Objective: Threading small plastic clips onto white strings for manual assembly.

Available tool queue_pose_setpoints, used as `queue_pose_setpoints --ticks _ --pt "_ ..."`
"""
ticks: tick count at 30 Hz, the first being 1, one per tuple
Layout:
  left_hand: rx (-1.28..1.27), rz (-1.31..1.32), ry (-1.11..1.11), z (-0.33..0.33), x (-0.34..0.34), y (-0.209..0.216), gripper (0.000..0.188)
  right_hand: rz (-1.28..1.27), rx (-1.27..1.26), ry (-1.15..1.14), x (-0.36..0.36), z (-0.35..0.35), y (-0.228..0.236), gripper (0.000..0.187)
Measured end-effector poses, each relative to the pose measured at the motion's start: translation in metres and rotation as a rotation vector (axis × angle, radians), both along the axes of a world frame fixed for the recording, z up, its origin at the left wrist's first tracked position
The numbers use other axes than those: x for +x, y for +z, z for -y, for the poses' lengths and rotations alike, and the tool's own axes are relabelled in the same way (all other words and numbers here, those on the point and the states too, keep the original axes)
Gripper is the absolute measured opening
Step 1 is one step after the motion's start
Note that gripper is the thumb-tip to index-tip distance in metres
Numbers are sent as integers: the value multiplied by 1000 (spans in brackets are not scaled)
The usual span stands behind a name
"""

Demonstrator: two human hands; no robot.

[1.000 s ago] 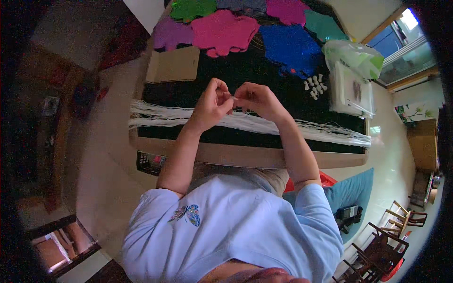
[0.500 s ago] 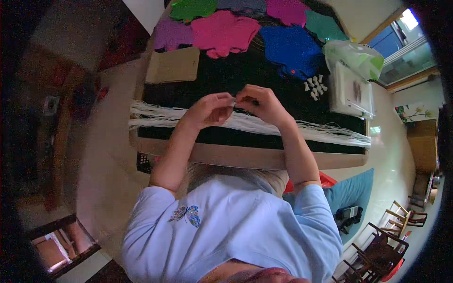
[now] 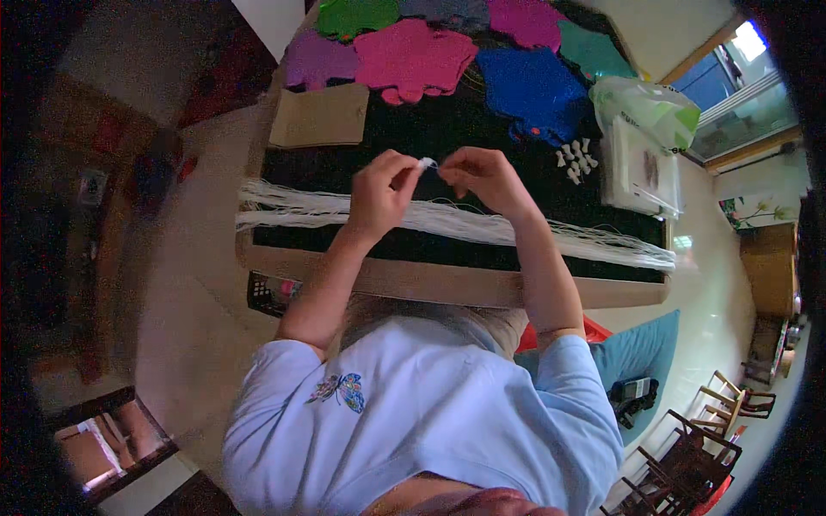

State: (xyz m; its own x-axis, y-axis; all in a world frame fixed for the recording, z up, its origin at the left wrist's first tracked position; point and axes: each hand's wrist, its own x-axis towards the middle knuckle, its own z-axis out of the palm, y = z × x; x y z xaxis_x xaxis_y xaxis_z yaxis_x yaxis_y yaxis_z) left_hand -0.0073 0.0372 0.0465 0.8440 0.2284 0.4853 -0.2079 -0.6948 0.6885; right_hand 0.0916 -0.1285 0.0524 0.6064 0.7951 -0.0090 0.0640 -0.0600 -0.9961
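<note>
Between the thumb and fingers of my left hand (image 3: 379,196) is a small white piece (image 3: 425,162), pinched above the dark tabletop. Close beside it on the right, the fingertips of my right hand (image 3: 487,179) are pressed together. A fine strand seems to run from the white piece to them, too small to make out fully. Under both hands a long bundle of loose white threads (image 3: 465,225) stretches across the table from left to right. Several small white bow-shaped pieces (image 3: 575,162) lie in a cluster to the right of my right hand.
Flat coloured cloth shapes, among them a pink one (image 3: 413,60) and a blue one (image 3: 529,90), cover the far side. A tan folded sheet (image 3: 318,116) lies far left. At the right stand a clear plastic case (image 3: 644,172) and a plastic bag (image 3: 645,107). The padded table edge (image 3: 430,279) is nearest me.
My left hand has turned more upright, and the white piece now shows between its fingertips. The right fingertips have drawn slightly away to the right.
</note>
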Motion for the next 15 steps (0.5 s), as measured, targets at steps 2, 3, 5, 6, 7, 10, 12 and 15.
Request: queue_pose_setpoints --ticks 2,3,5,6,7,10,12,15 --pt "3 -30 -13 -4 2 1 8 121 -90 -25 -2 5 9 13" --pt "6 -62 -32 -5 2 1 7 212 -72 -4 -3 8 11 12" --pt "-98 -157 -202 -3 -2 -1 8 298 -52 18 -5 9 13 10" --pt "-202 -250 -378 -1 -4 -1 9 246 24 -29 -6 6 13 9" --pt "-202 -254 -378 1 -5 1 9 193 100 -78 -6 4 12 8" --pt "-839 -249 -430 12 -4 18 8 228 180 -119 -1 -4 -8 7" --pt "-804 -201 -295 7 7 12 8 193 92 -62 -9 -9 -7 7" --pt "-46 -34 2 -2 17 6 9 504 109 -82 -19 -12 -1 7"
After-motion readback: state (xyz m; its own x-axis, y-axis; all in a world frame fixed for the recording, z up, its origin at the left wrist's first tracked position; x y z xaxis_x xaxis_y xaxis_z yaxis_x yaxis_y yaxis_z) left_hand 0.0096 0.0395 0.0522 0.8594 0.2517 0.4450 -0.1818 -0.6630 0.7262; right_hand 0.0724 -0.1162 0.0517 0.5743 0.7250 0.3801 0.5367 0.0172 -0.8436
